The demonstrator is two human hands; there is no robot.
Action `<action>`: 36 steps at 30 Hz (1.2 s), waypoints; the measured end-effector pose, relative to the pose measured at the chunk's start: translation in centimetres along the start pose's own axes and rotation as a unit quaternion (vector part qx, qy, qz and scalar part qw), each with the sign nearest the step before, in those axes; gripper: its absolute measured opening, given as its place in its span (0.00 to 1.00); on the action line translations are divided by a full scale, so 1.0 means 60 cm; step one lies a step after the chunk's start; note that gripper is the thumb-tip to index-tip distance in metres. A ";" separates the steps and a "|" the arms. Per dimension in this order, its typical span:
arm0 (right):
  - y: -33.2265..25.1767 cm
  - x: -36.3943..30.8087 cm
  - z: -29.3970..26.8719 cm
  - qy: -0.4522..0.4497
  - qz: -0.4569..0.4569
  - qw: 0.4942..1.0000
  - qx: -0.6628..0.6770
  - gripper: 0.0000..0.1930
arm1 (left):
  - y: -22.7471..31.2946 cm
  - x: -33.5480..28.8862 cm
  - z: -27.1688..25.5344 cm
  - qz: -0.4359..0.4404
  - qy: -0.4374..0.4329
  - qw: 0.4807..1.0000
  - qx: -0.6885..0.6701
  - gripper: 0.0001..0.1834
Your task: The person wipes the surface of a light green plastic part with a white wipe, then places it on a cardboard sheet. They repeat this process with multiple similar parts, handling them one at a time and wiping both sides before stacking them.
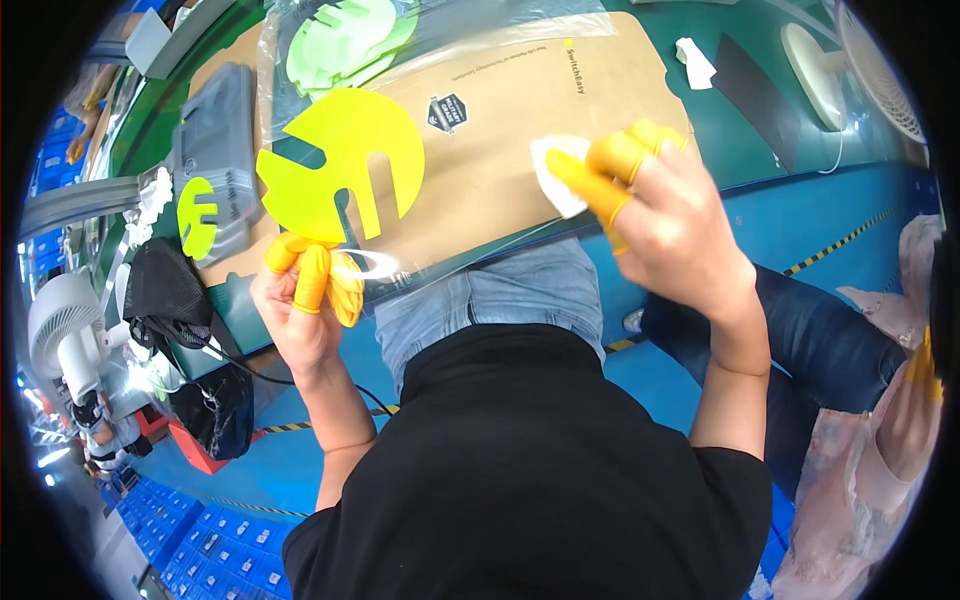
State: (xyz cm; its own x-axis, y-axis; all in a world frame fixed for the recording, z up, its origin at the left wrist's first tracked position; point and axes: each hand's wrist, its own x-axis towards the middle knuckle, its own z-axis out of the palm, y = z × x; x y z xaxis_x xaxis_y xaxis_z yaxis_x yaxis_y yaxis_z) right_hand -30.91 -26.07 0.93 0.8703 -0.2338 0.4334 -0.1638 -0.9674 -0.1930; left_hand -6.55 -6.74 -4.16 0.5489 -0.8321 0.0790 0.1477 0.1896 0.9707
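Note:
My left hand point(308, 292), in yellow finger cots, is closed at the lower edge of a flat, bright yellow-green disc with slots cut into it point(390, 150). The disc is held up over a brown cardboard sheet point(480, 130). A shiny, pale curved strip point(375, 266) shows beside those fingers; what it belongs to I cannot make out. Over the cardboard's right part, my right hand point(665, 205), also in yellow finger cots, grips a folded white cloth point(556, 178). The cloth is apart from the disc.
Pale green slotted pieces point(345, 45) lie on plastic film at the back. A grey tray point(225, 130) and a smaller yellow-green slotted piece point(198, 218) are at left. White fans point(65, 310) stand on both sides. A co-worker point(850, 480) sits close at right. A black bag point(165, 290) hangs left.

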 end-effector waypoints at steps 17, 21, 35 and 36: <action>0.034 0.007 0.007 -0.024 0.071 0.992 -0.101 0.12 | -0.001 -0.002 0.004 -0.017 -0.001 1.000 0.008 0.11; 0.053 -0.006 -0.009 0.091 0.147 0.984 0.031 0.12 | 0.006 0.005 0.012 -0.030 -0.015 0.999 -0.012 0.09; 0.084 -0.064 0.005 0.211 0.195 0.926 0.245 0.11 | -0.004 0.022 0.024 -0.063 -0.032 0.997 -0.037 0.09; 0.084 -0.062 0.007 0.188 0.192 0.934 0.234 0.11 | -0.011 0.026 0.020 -0.069 -0.031 0.997 -0.024 0.09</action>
State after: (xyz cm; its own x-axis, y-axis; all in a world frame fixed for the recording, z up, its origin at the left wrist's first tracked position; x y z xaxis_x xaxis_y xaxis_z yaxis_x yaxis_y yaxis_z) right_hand -34.78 -30.02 -2.03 0.5492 -0.6580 0.5151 -0.1330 -0.6774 -0.7235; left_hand -6.78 -8.75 -4.41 0.4689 -0.8824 -0.0390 0.2583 0.0948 0.9614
